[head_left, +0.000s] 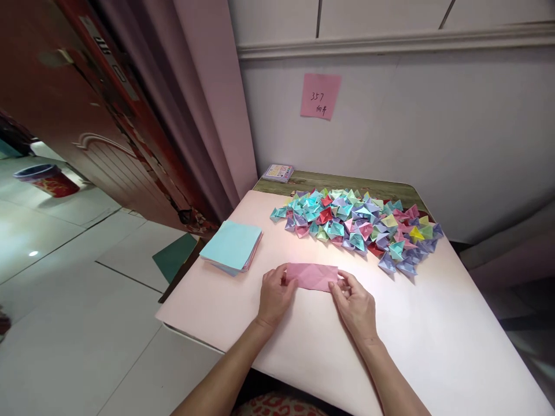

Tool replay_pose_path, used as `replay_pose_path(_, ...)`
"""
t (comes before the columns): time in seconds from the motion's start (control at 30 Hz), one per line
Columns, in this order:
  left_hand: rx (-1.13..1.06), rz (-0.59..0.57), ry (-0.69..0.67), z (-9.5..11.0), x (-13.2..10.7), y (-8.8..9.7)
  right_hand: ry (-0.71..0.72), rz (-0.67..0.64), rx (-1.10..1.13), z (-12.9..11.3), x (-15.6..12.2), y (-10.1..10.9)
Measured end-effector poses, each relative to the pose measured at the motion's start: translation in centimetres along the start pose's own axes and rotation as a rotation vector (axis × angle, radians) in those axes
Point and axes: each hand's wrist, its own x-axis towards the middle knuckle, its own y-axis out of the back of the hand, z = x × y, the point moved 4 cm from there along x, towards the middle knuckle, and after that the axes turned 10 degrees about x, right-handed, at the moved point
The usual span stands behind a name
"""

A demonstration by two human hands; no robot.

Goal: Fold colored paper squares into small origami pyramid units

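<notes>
A pink sheet of origami paper point(312, 276), folded into a long rectangle with crease lines, is held over the middle of the table. My left hand point(275, 293) pinches its left end between thumb and fingers. At the opposite end, my right hand point(354, 300) grips the paper the same way. Beyond the hands lies a broad heap of small folded paper boats point(342, 216) in turquoise, lilac, pink, red, green and yellow. To the left sits a stack of square paper sheets point(232, 245), light blue on top.
The table point(433, 335) has a pale pink cover and a green wood-like strip at the back. A small pile of printed packets point(278, 173) rests at the far left corner. A pink handwritten note point(321, 96) is stuck on the wall; a bin point(47, 180) stands by the door.
</notes>
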Motion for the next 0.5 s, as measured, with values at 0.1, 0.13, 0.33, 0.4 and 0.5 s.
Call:
replay_pose_path(0.1,0.077,0.039,-0.001,0.0,0.1,-0.3,-0.013,0.036,-0.064,0.0,0.4,-0.2)
replay_pose_path(0.13,0.103,0.053,-0.021,0.1,0.1,-0.4,-0.01,0.035,-0.075,0.0,0.5,-0.3)
replay_pose_path(0.33,0.149,-0.006,-0.22,1.5,0.0,-0.3,-0.023,-0.026,-0.114,-0.3,1.7,-0.4)
replay_pose_path(0.4,0.139,-0.027,-0.234,1.7,0.0,-0.1,-0.01,-0.075,-0.193,-1.0,2.5,-0.7)
replay_pose_path(0.5,0.132,-0.027,-0.224,1.9,0.1,0.1,-0.01,-0.135,-0.309,-1.9,3.8,-1.1)
